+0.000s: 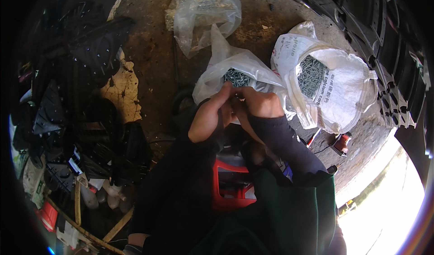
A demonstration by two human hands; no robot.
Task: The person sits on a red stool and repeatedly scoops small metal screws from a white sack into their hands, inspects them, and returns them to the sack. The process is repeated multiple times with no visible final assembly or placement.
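Note:
My left hand (207,118) and my right hand (263,103) meet in the middle of the view, fingers bent inward and close together. Whatever lies between the fingertips is too small and shaded to make out. Just beyond them, a translucent plastic bag (212,76) stands with its mouth spread. Inside it is a heap of small silvery screws or nails (237,77), partly covered by my fingers. To the right, a white woven sack (348,85) with a rolled-down rim holds more such metal pieces (311,76).
Another clear bag (205,24) with metal pieces lies farther off. Black moulded parts (86,47) crowd the left; dark metal racks (361,26) line the upper right. A red plastic stool (230,203) is below my hands. A red-and-black tool (342,143) rests beside the sack.

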